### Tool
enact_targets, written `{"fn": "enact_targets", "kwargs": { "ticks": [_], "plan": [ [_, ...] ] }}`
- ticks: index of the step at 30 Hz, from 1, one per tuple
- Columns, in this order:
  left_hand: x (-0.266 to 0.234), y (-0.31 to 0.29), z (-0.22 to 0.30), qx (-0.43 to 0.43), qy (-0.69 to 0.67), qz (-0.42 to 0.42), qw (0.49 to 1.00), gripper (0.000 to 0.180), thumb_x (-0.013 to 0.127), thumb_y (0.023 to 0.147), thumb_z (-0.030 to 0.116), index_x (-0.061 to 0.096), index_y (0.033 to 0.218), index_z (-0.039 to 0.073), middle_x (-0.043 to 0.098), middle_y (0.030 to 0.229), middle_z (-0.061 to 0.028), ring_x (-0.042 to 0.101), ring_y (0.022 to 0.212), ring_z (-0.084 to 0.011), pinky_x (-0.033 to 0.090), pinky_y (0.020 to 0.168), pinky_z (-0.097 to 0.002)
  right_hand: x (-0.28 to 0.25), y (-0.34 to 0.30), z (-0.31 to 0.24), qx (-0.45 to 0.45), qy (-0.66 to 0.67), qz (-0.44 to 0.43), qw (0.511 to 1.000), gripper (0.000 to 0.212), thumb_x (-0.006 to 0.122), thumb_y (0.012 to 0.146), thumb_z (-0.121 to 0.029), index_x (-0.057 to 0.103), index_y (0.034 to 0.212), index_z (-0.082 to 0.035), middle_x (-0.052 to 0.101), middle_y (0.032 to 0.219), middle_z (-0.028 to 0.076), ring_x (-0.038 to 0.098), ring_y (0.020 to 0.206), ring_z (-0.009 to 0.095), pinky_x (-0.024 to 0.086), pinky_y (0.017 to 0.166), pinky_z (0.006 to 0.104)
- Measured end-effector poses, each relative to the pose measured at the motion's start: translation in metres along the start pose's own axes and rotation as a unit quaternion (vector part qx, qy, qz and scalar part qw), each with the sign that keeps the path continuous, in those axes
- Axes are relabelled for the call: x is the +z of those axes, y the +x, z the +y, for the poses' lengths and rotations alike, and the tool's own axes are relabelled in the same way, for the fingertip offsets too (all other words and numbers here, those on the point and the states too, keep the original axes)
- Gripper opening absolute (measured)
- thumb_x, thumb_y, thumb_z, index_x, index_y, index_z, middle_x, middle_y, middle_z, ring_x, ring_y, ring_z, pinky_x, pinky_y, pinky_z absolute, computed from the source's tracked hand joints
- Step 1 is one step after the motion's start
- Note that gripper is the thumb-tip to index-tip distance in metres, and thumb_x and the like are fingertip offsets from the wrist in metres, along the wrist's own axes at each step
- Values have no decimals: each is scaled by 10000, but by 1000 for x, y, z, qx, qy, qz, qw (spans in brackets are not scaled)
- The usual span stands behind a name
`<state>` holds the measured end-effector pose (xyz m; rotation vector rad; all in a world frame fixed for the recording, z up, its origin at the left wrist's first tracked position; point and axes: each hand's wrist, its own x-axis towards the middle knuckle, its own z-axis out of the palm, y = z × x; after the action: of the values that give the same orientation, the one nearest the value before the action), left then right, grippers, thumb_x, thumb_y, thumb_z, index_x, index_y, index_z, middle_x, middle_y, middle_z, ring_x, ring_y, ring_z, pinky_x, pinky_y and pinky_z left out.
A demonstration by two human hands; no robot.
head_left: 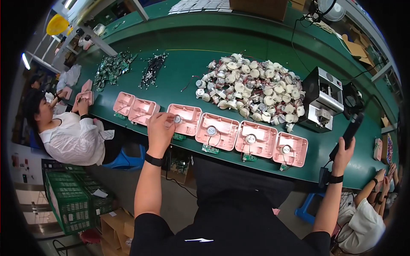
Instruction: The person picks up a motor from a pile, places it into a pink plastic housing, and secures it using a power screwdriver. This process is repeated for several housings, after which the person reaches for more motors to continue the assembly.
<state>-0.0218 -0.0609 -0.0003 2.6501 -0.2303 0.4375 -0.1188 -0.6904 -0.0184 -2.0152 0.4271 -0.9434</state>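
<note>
My left hand [160,131] reaches over a pink plastic housing [190,112], its fingertips pinched on a small round silver part [177,119] at the housing's inner left. A green circuit board [179,137] lies at that housing's near edge. To the right stand three more pink housings, the nearest-by one [226,121] among them; each has a round silver part seated inside and a wired green board [210,149] at its front. At the right, my right hand [343,154] is wrapped round a black corded electric screwdriver [352,128], held upright away from the housings.
Behind the housings lies a large heap of round white-and-silver parts [256,87] with wires. A black-and-silver machine [324,100] stands right of it. Circuit boards [113,70] are piled at the far left. Co-workers [74,136] sit at both sides; green crates [68,198] stand lower left.
</note>
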Motion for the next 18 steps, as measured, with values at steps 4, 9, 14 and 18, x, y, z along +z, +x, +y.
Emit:
{"fn": "enact_targets", "kwargs": {
  "ticks": [4, 9, 14, 18],
  "plan": [
    [5, 6, 4, 8, 36, -28, 999, 282, 771, 789, 75, 707, 1060, 33, 709, 1024, -125, 643, 1024, -345, 492, 914, -436, -28, 11, -67, 99, 220, 12, 970, 417, 674, 967, -144, 527, 1333, -8, 601, 869, 45, 582, 729, 143, 489, 692, 299],
    [-27, -7, 18, 33, 34, 46, 998, 290, 728, 837, 41, 675, 1120, 0, 697, 1084, -168, 654, 1052, -348, 492, 957, -423, 0, 20, -124, 52, 277, 10, 959, 261, 703, 943, -131, 570, 1145, -30, 586, 824, 36, 580, 681, 135, 474, 634, 281],
    [-12, -27, 128, 140, -107, 25, 984, 277, 775, 835, 80, 684, 1093, 35, 678, 1069, -148, 629, 1067, -361, 469, 970, -449, 19, 39, -156, -37, 307, -7, 951, 191, 710, 943, -142, 585, 1014, -17, 603, 814, 49, 581, 582, 137, 465, 558, 284],
    [29, -44, 195, 264, -161, -105, 945, 437, 846, 751, 130, 683, 1150, 57, 660, 1171, -112, 581, 1186, -355, 448, 1041, -492, 44, 64, -176, -46, 323, -17, 945, 191, 714, 945, -164, 608, 940, -6, 602, 767, 47, 584, 565, 140, 461, 543, 285]
  ]
}}
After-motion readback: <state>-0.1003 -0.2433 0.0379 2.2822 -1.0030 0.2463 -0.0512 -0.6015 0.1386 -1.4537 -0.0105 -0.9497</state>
